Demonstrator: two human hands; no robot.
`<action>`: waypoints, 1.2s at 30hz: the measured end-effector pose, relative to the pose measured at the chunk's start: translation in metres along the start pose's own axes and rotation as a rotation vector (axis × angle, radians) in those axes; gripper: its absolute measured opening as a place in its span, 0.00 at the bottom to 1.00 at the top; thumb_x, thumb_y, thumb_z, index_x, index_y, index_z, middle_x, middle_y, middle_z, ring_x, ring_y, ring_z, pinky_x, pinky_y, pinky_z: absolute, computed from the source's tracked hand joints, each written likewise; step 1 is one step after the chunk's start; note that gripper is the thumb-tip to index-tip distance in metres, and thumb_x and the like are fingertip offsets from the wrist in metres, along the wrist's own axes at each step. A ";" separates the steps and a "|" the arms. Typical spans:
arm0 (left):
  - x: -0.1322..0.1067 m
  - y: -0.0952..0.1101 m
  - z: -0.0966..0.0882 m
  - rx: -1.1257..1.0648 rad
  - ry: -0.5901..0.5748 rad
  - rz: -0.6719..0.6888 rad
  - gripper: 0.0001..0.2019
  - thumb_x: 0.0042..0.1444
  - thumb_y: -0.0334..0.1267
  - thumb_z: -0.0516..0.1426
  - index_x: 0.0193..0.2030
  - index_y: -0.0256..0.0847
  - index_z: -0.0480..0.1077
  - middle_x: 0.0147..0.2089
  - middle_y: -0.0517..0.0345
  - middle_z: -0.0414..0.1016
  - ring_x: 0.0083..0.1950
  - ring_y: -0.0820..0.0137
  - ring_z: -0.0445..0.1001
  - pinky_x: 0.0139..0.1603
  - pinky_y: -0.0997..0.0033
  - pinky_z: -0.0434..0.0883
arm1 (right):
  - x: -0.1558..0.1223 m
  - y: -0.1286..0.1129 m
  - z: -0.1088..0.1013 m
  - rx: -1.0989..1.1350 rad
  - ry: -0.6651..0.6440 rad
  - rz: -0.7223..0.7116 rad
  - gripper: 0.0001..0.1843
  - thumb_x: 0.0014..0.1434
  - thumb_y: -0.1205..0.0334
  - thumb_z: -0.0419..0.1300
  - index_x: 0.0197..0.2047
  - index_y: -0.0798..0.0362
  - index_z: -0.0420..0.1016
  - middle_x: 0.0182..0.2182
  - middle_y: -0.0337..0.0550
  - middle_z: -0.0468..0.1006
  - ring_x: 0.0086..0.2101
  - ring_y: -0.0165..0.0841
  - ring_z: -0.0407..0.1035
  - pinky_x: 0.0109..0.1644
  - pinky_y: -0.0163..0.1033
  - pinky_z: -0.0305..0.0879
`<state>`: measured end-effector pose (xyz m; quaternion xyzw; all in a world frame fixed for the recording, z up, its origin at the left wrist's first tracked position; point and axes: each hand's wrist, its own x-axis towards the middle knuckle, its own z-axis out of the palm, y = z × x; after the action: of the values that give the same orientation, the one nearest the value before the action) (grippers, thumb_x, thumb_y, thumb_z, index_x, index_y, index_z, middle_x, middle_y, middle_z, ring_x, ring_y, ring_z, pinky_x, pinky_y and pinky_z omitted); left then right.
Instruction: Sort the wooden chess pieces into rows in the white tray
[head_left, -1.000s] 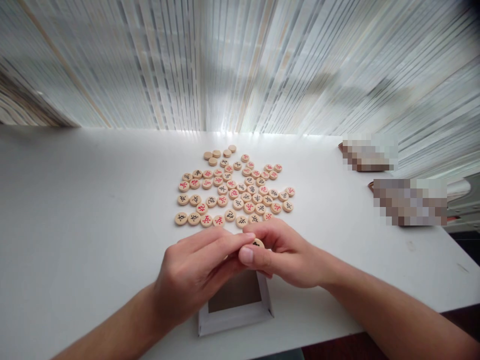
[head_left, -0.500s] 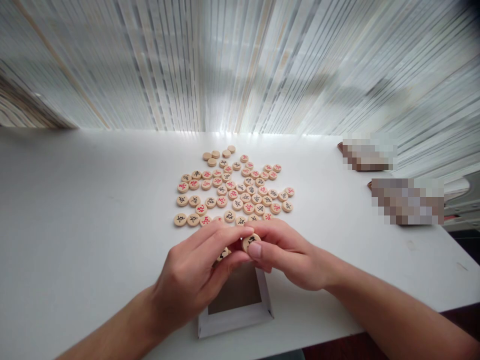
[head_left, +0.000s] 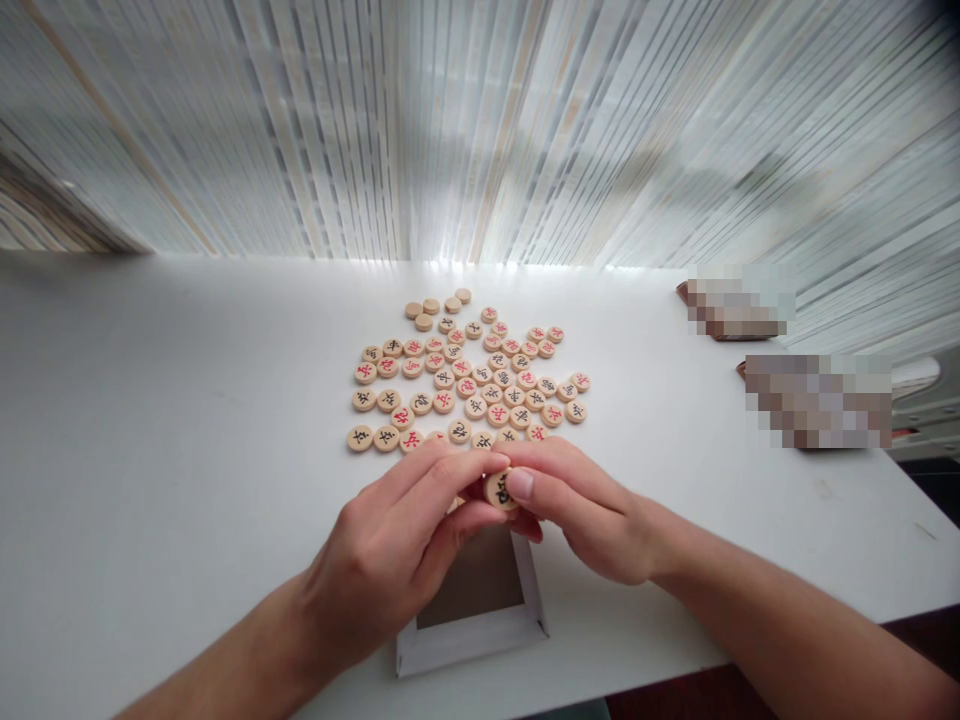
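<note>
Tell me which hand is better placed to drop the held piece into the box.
Right hand, probably: its thumb and fingers hold the piece by its face, just above the box. The left hand pinches only its edge.

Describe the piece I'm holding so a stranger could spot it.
On the white table, a white-rimmed box sits at the near edge, before a spread of round wooden pieces. Just above the box the left hand and right hand meet. The piece is pinched between their fingertips, black-marked and held up, while the spread lies flat.
</note>
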<state>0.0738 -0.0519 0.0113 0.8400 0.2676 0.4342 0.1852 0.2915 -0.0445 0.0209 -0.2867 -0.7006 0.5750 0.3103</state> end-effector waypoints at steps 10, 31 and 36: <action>-0.002 -0.002 -0.001 0.038 -0.033 0.071 0.12 0.74 0.27 0.57 0.61 0.34 0.72 0.46 0.48 0.82 0.47 0.69 0.82 0.51 0.74 0.79 | 0.007 -0.001 0.005 0.183 -0.009 0.033 0.23 0.75 0.46 0.61 0.33 0.54 0.70 0.24 0.32 0.59 0.26 0.26 0.52 0.27 0.33 0.50; -0.002 0.000 -0.001 -0.207 0.103 -0.249 0.14 0.68 0.28 0.64 0.57 0.47 0.77 0.47 0.59 0.83 0.43 0.70 0.83 0.46 0.72 0.81 | 0.001 -0.003 -0.005 -0.308 0.187 -0.202 0.11 0.74 0.63 0.59 0.39 0.56 0.78 0.28 0.40 0.77 0.27 0.27 0.66 0.31 0.34 0.63; -0.006 -0.002 -0.001 -0.215 0.161 -0.275 0.15 0.66 0.23 0.65 0.54 0.47 0.79 0.48 0.60 0.83 0.49 0.71 0.82 0.53 0.73 0.80 | 0.004 0.002 -0.002 -0.480 0.328 -0.434 0.06 0.68 0.72 0.64 0.47 0.56 0.81 0.34 0.46 0.83 0.29 0.28 0.70 0.33 0.34 0.68</action>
<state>0.0695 -0.0538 0.0072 0.7332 0.3461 0.4968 0.3095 0.2904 -0.0400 0.0199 -0.2844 -0.8012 0.2613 0.4571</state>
